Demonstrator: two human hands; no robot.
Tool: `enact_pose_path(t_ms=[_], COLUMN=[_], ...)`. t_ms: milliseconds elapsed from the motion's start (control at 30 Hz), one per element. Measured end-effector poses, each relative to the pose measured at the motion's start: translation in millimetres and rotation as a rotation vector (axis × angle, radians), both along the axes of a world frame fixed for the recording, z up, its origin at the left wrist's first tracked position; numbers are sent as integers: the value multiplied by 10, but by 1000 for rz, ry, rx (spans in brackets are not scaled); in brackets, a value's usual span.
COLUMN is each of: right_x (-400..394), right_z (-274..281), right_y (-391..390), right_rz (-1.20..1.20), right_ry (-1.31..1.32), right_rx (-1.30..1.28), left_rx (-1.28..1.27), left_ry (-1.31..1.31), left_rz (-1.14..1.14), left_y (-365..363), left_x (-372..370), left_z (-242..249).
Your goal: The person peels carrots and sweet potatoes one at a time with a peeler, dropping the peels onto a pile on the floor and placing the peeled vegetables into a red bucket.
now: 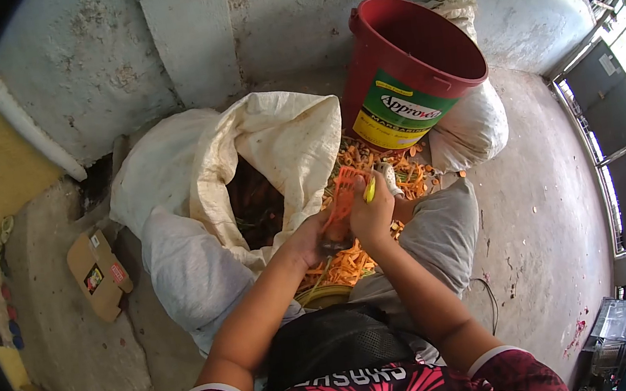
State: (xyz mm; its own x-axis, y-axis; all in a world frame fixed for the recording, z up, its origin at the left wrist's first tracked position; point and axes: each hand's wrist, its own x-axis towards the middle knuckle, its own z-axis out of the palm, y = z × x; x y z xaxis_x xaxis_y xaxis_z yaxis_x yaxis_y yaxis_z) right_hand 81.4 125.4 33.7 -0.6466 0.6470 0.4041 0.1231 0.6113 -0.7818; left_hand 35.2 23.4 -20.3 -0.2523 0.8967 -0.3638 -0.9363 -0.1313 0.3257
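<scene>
My left hand [310, 240] is closed around the lower, darker end of a carrot [343, 194], whose bright orange upper part points away from me. In my right hand [374, 213], right beside the carrot, is a yellow-handled peeler [370, 190]; its blade is hidden. Under both hands, orange peelings [346, 266] lie heaped between my legs. Just left of my hands, a white woven sack [286, 125] stands with its mouth rolled back, dark unpeeled carrots [255, 202] inside it.
A dark red bucket [381, 49] with a green and yellow label stands ahead on the right. Behind it leans a filled white sack [471, 127]. A cut cardboard piece [98, 274] lies on the floor at left. A wall [295, 35] closes off the far side.
</scene>
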Motion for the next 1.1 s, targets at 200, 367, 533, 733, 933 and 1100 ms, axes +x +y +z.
enact_pose_path(t_ms=[200, 367, 533, 733, 933, 1100], right_x=[-230, -204, -32, 12, -126, -233], right_z=[-19, -123, -40, -25, 37, -168], right_y=[712, 936, 207, -48, 295, 1013], right_rz=[-143, -133, 71, 77, -168, -125], right_ry=[339, 284, 149, 47, 35, 361], right_rx=[-552, -321, -197, -76, -83, -450], left_rx=[-24, -269, 72, -54, -152, -39], left_ry=[217, 90, -38, -109, 170, 79], left_rz=[-284, -53, -90, 12, -135, -169], left_y=[-50, -16, 11, 2, -21, -48], left_x=[6, 45, -51, -22, -34, 54], left_z=[16, 318, -18, 100, 96, 183])
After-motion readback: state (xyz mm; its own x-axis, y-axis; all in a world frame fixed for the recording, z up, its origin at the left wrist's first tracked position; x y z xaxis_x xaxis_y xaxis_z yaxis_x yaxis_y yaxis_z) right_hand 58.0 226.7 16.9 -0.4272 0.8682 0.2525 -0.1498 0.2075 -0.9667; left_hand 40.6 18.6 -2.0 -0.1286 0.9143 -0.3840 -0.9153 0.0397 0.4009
